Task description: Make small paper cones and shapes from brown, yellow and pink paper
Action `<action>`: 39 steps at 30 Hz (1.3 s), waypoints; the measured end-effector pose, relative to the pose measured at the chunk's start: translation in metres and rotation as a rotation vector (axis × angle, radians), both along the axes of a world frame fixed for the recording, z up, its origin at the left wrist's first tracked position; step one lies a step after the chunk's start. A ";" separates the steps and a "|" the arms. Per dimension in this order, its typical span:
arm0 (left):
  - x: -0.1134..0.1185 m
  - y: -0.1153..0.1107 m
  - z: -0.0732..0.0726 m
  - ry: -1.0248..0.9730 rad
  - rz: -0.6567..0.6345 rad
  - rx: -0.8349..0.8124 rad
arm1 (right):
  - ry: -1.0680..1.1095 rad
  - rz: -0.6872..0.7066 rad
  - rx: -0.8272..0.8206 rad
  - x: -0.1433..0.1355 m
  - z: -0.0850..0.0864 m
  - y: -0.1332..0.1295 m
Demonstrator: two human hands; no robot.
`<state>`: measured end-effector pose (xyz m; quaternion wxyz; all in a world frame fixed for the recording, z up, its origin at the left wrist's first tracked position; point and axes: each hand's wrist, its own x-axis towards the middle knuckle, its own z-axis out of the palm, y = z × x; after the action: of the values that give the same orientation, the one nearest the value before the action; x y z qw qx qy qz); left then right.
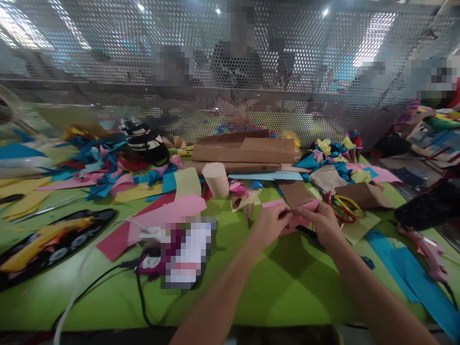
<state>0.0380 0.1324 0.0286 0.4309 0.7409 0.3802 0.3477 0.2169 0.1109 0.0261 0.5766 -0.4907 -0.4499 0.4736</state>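
Both hands meet over the green table, right of centre. My left hand pinches the left edge of a small pink paper piece. The same piece is held from the right by my right hand, its thumb and fingers closed on the paper. A dark, narrow object shows beneath the right hand; I cannot make out what it is. Behind the hands lies a brown paper strip. Red and yellow rings rest just right of my right hand.
A cream roll stands beyond the hands. A phone, a power strip and cables lie left. Blue paper strips and a pink glue gun lie right. Brown paper rolls sit before a perforated metal screen, people beyond.
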 end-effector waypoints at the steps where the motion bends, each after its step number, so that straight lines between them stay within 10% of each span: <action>1: 0.000 0.000 0.001 0.001 0.002 0.003 | 0.013 -0.016 0.009 0.001 0.000 0.000; 22: -0.006 0.005 0.001 -0.133 -0.030 -0.166 | 0.034 -0.244 0.083 0.019 0.014 0.004; 27: -0.008 0.010 0.003 -0.172 0.171 -0.207 | -0.129 -0.340 0.195 0.018 0.016 0.000; 39: -0.008 0.009 0.005 -0.165 0.279 -0.061 | -0.195 -0.179 0.100 0.013 0.011 0.000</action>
<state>0.0299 0.1412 0.0337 0.4304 0.6365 0.4530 0.4520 0.2294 0.1106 0.0373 0.5939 -0.5433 -0.4810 0.3474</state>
